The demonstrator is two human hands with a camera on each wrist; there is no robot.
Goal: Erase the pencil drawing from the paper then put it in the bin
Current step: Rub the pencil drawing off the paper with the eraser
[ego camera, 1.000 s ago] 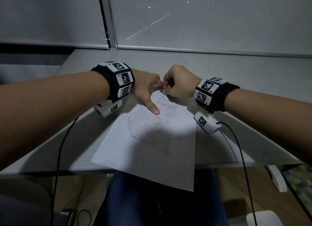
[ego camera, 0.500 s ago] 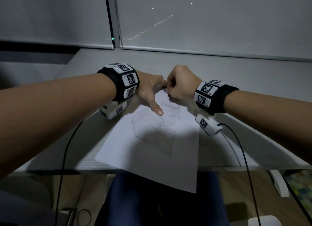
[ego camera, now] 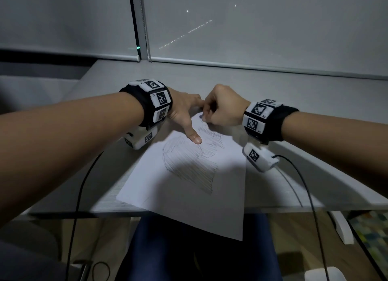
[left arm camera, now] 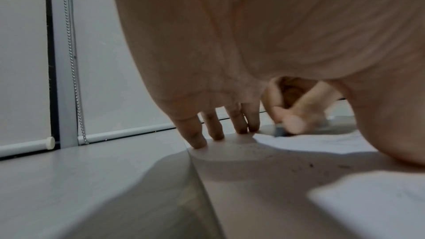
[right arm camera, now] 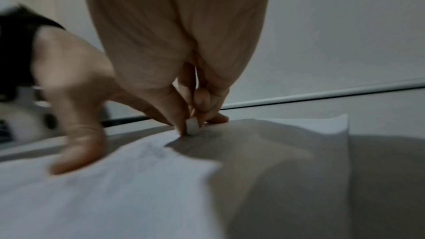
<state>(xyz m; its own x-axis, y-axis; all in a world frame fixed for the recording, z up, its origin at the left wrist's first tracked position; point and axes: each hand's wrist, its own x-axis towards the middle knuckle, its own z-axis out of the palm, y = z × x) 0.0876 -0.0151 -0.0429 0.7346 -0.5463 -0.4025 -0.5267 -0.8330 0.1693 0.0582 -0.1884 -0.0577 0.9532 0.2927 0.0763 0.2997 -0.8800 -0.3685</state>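
The right hand [ego camera: 222, 109] pinches a small eraser [right arm camera: 192, 126] on the paper's [ego camera: 189, 192] far corner; the left hand [ego camera: 184, 115], fingers spread flat, pins it; hard rubbing could crease or tear the overhanging sheet.

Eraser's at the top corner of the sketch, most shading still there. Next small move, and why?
Probably stroke the eraser toward the person into the hatching. The right hand pinches it at the drawing's far edge; the left hand pins the paper, thumb down, so it should stay put.

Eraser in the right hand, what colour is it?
White eraser, pinched by the right hand; right wrist view.
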